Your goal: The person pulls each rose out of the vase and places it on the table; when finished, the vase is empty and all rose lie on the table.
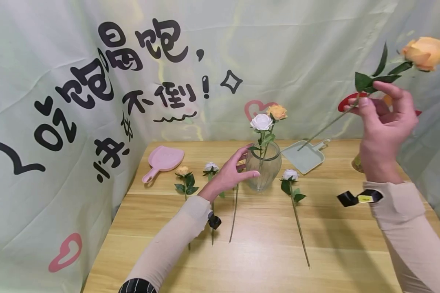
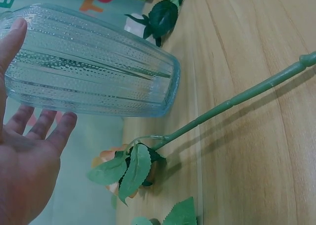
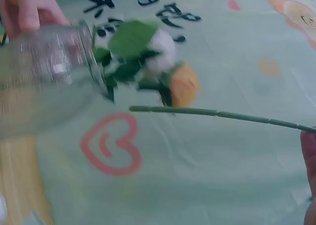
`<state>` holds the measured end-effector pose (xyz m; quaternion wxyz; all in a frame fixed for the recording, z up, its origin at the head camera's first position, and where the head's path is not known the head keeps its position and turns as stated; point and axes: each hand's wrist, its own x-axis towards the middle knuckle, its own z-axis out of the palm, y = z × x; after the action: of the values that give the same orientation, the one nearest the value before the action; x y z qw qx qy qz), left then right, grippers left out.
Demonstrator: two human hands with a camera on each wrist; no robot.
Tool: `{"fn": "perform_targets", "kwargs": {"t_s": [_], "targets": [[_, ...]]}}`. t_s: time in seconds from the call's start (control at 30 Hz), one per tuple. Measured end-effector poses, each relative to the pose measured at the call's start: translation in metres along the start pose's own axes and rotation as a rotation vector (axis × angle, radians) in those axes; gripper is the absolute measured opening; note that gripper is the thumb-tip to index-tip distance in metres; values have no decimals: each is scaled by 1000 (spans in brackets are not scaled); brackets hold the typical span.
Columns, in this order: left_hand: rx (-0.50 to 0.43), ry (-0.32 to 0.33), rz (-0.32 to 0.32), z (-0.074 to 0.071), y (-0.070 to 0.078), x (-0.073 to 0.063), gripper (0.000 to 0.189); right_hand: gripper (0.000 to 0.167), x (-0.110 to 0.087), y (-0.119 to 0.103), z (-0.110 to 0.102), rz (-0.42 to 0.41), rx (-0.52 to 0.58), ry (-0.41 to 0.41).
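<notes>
- Orange rose (image 1: 425,53) held high on the right, well above the table (image 1: 260,252), its bloom facing up and outward!
- Right hand (image 1: 390,134) has it, thumb and fingers clamped on the stem (image 3: 242,116) just below the leaves.
- Look at that slant: the long axis runs from bloom, down and leftward, to a bare stem end pointing toward the glass vase (image 1: 265,177).
- Everything turns on that line, I'd judge: the vase mouth lies to the right hand's left and lower, the stem end apart from it; how deep the gap, I can't tell.
- Left hand (image 1: 232,173) is much the nearer to the glass, thumb and fingers spread apart at its left side; from here I can't be sure how firmly they touch.
- Inside the vase, upright, a white rose (image 1: 262,122) and a second orange one (image 1: 277,112), leaning slightly to the right side.
</notes>
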<state>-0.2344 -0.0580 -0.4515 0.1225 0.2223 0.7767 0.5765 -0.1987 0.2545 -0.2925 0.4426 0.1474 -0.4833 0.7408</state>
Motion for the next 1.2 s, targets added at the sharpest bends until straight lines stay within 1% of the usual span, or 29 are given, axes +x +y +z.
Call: {"fn": "perform_targets", "kwargs": {"t_s": [0.07,0.13,0.2,0.27,0.33,0.4,0.47,0.5,0.6,0.73,0.83,1.03,1.13,1.2], "targets": [[0,-1,-1,0,0,0,90,25,4,-3,-16,-9,-60,-30],[-4,0,-5,0,0,-1,90,26,4,-4,-35,14,-101,-80],[-2,-1,-9,0,0,-1,90,28,1,-5,-56,69,-160,-141],[-3,-2,-14,0,1,-2,90,29,-4,-5,-77,157,-224,-206],[-5,-2,-18,0,2,-2,90,30,-12,-7,-96,236,-411,-292],[-6,-2,-21,0,3,-3,90,30,-19,-7,-112,294,-591,-378],[-6,-1,-24,0,3,-3,90,31,-26,-7,-124,326,-747,-463],[-6,0,-26,0,3,-3,90,30,-29,-7,-129,344,-799,-499],[-4,1,-26,-1,4,-3,90,31,-39,-4,-144,401,-823,-586],[0,-7,-9,-2,5,-2,92,34,-53,1,-161,440,-848,-718],[2,-12,5,-2,4,-1,92,33,-65,7,-172,480,-867,-772],[2,-11,10,-1,4,-1,91,31,-88,24,-189,590,-843,-773],[0,-10,11,-1,3,0,90,31,-98,32,-197,651,-852,-764],[-2,-9,9,-1,2,0,90,34,-105,38,-202,676,-859,-768]]}}
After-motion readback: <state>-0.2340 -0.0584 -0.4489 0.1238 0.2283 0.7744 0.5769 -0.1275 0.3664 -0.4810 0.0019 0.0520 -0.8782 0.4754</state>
